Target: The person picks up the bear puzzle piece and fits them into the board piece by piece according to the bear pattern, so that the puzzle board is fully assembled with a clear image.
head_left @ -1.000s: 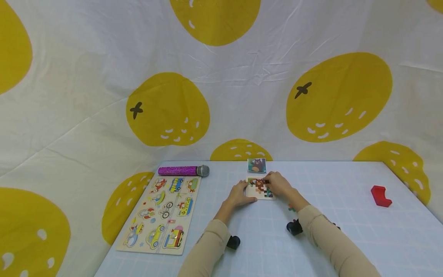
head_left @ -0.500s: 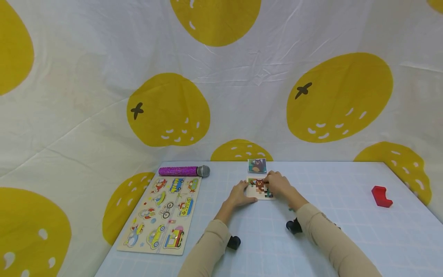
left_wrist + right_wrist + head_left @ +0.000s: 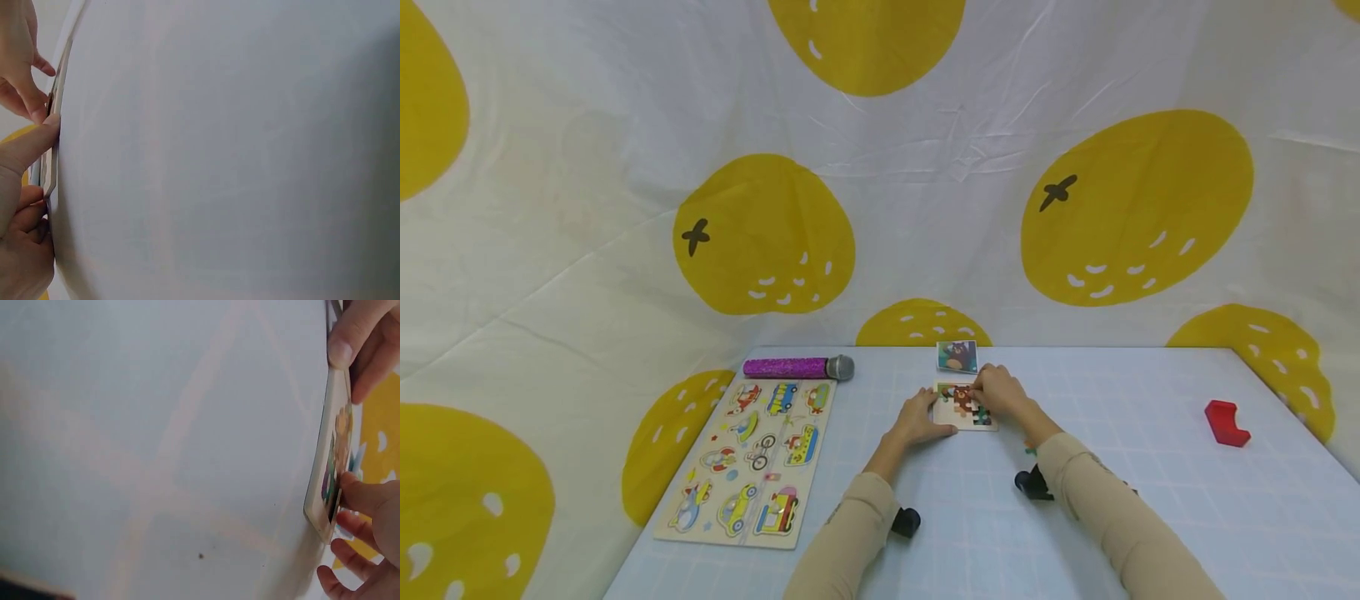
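A small white puzzle board [image 3: 945, 418] with a bear picture made of jigsaw pieces lies near the back middle of the table. My left hand [image 3: 917, 418] holds its left side, thumb along the front edge and fingers at the far left corner. Over the board's right part is my right hand [image 3: 1002, 393], thumb and fingertip pinching a small puzzle piece that they mostly hide. In the right wrist view, the right hand [image 3: 369, 531] has its other fingers spread beside the board [image 3: 317, 481]. Just behind the board stands a bear picture card [image 3: 957, 356].
A wooden vehicle puzzle [image 3: 745, 462] lies at the left, with a purple microphone [image 3: 797, 368] behind it. Loose puzzle pieces [image 3: 1029, 447] peek out by the right forearm. A red curved block [image 3: 1227, 423] is at the far right. A patterned cloth hangs behind the table.
My left hand keeps its place on the board. The right fingertips make small shifts at the upper right of the puzzle, and the right wrist turns slightly.
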The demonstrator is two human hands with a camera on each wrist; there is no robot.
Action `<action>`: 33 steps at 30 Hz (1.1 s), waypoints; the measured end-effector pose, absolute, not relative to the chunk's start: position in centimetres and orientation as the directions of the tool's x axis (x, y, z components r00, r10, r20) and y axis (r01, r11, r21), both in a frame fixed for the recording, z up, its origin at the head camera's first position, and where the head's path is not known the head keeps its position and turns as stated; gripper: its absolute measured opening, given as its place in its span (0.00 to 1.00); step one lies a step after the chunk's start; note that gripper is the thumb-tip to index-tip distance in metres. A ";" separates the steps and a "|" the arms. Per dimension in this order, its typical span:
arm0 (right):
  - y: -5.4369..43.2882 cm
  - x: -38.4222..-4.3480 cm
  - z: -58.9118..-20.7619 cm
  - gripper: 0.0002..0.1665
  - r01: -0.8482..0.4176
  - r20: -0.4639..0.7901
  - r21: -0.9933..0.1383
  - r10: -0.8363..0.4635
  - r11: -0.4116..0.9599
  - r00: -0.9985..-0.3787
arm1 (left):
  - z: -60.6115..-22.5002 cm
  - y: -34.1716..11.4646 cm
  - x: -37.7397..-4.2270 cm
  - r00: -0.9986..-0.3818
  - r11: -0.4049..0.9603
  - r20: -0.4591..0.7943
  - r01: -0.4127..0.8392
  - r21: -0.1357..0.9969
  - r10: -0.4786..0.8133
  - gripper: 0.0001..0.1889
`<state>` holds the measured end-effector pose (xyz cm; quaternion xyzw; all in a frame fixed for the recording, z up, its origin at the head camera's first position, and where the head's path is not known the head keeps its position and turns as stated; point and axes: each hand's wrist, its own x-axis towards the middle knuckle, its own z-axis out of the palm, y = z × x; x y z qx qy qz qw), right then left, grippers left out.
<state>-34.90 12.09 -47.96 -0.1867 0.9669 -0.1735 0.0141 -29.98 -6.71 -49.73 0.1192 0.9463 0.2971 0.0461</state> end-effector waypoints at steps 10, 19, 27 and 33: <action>12.8 -35.7 -49.2 0.11 -0.285 0.079 -0.605 -0.300 0.743 -0.951 | -49.8 -6.7 -30.0 -0.965 0.793 -0.019 0.202 0.575 0.260 0.40; 12.7 -35.6 -49.3 0.13 -0.305 0.099 -0.570 -0.305 0.763 -0.947 | -49.5 -6.6 -30.0 -0.967 0.787 -0.031 0.188 0.587 0.253 0.40; 12.6 -34.4 -49.3 0.14 -0.398 0.112 -0.310 -0.383 0.863 -0.917 | -49.8 -6.5 -30.2 -0.963 0.791 -0.017 0.212 0.574 0.270 0.40; 12.5 -33.9 -48.6 0.19 -0.413 0.022 -0.286 -0.425 0.864 -0.905 | -49.5 -6.6 -30.2 -0.961 0.801 -0.047 0.199 0.565 0.272 0.40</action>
